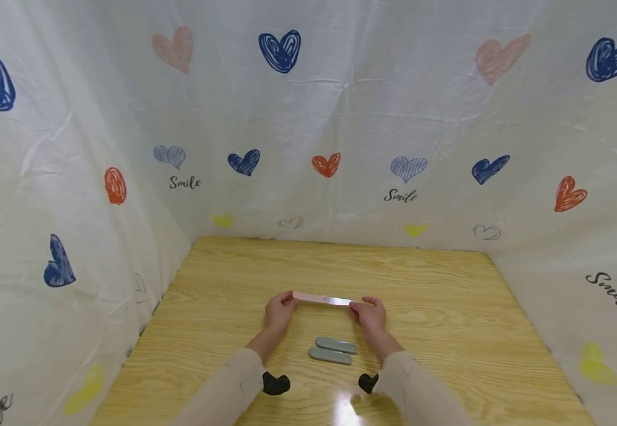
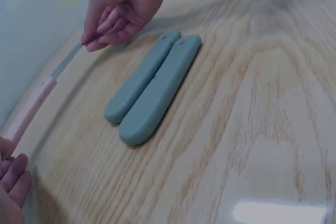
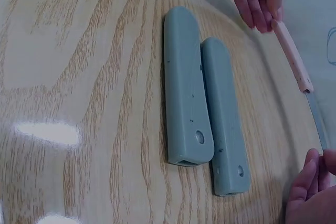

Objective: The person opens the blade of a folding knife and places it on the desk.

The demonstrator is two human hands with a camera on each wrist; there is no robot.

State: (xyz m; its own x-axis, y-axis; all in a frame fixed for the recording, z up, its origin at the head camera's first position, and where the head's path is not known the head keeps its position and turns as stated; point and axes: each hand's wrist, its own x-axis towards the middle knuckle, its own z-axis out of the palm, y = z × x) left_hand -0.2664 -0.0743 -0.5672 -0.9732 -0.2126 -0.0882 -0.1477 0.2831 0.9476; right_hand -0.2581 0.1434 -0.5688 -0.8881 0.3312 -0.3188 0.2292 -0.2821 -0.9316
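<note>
A knife with a pale pink handle (image 1: 310, 297) and a bright blade (image 1: 338, 301) is stretched between both hands, above the wooden table. My left hand (image 1: 278, 312) pinches the far end of the handle. At the other end, my right hand (image 1: 370, 313) has the blade's tip between thumb and fingers. Nearer to me lie two grey-green, rounded handle-like pieces (image 1: 336, 345) (image 3: 186, 87), side by side and nearly parallel. In the right wrist view each has a round mark near one end, and the nearer one shows a slot there. Neither hand touches them.
The light wooden table (image 1: 223, 266) is bounded by a white sheet (image 1: 351, 130) printed with hearts and the word Smile, at the back and both sides. Black devices (image 1: 276, 383) sit at both wrists. Light glares off the table's near part.
</note>
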